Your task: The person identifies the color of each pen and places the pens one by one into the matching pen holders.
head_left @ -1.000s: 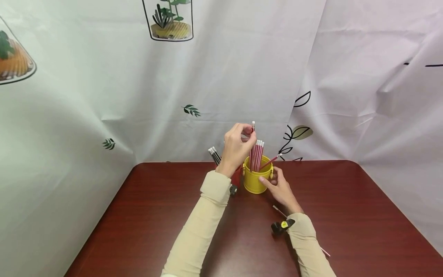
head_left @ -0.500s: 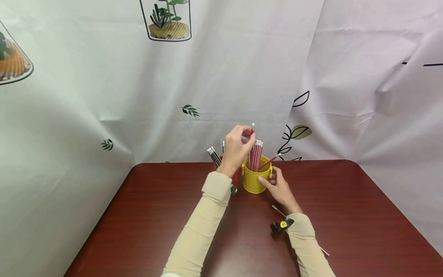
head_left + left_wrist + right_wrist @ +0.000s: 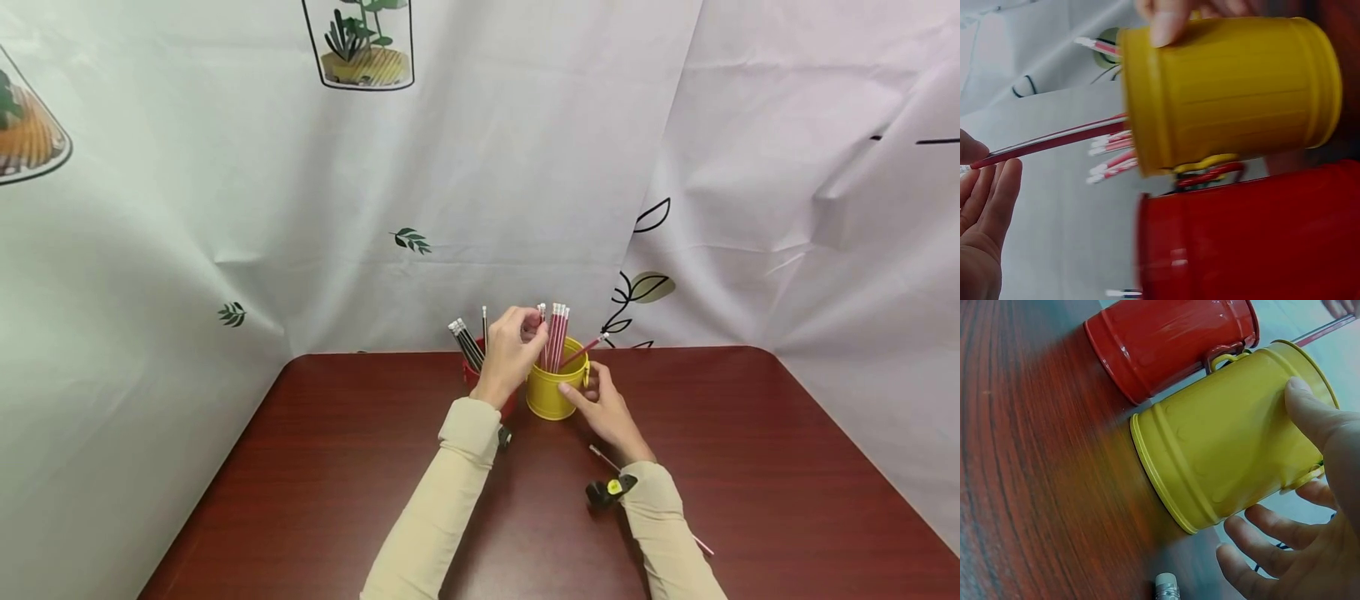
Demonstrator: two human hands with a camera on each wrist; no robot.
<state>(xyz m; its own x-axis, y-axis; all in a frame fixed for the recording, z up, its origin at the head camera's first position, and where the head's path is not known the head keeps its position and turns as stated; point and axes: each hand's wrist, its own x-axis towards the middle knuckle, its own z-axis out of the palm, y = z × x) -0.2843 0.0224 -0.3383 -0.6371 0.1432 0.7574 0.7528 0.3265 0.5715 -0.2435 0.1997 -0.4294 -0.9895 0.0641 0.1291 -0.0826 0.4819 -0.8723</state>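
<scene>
My left hand (image 3: 512,354) pinches a red pencil (image 3: 1054,142) near its white eraser end. The pencil slants down into the yellow bucket (image 3: 551,397), which stands upright on the table. Several more red-and-white pencils (image 3: 557,337) stand inside, and one leans out to the right. With the thumb against its front and the fingers around the right side by the small handle, my right hand (image 3: 609,414) steadies the bucket. Close on its left is a red bucket (image 3: 1254,237) holding several black pencils (image 3: 467,343), partly hidden behind my left hand in the head view.
A loose pencil (image 3: 603,456) lies on the dark red tabletop (image 3: 330,483), running under my right forearm. Its eraser end (image 3: 1167,586) shows low in the right wrist view. A white printed curtain (image 3: 487,167) hangs right behind the table's back edge.
My left hand has come down and a little left, lowering the pinched red pencil further into the yellow bucket. My right hand has stayed at the bucket.
</scene>
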